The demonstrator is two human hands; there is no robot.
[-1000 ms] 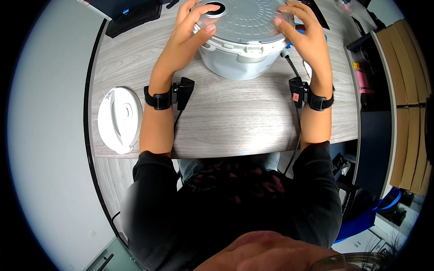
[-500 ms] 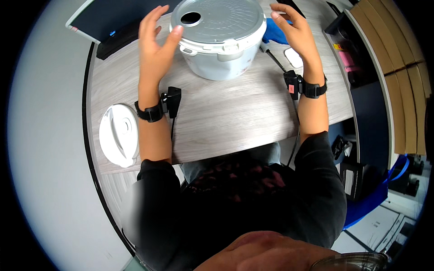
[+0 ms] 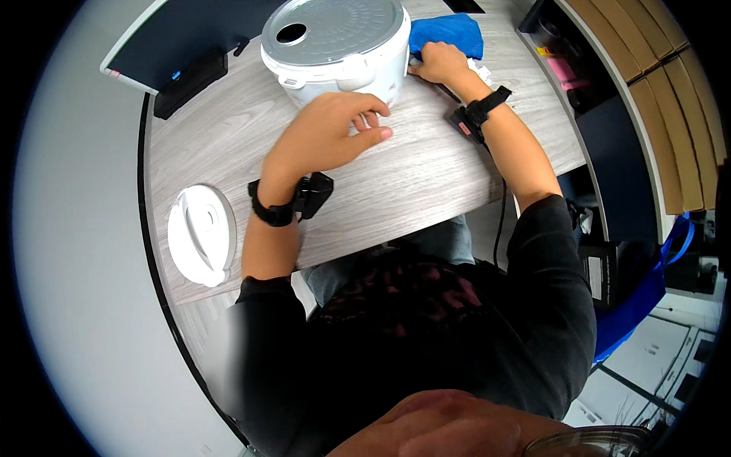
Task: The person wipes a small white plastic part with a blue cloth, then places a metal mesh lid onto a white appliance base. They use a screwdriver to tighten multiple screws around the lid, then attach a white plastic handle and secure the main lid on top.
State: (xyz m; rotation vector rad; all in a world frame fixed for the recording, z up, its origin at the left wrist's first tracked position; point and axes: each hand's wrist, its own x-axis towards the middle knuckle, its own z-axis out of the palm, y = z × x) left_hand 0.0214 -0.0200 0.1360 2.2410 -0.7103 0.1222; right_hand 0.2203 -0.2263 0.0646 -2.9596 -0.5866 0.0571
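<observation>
My loosely curled, seemingly empty left hand [image 3: 331, 133], in front of the grey-lidded round white plastic cooker [image 3: 375, 67].
To the cooker's right, a thin black cable [image 3: 449, 93] could snag if I twist; my right hand [image 3: 445, 65] bends down, its grip hidden.

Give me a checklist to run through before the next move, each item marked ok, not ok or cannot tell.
1. White pot upright on the desk: ok.
2. Silver top on the pot: ok; whether it is locked down, cannot tell.
3. Left hand empty: ok, it is held loosely curled in front of the pot.
4. Right hand empty: cannot tell; it is beside the pot, and its own fingers hide what is under them.
5. Blue cloth well away from the right hand: not ok, it lies just beyond it.
6. White oval piece away from the desk's front edge: not ok, it lies close by.
</observation>
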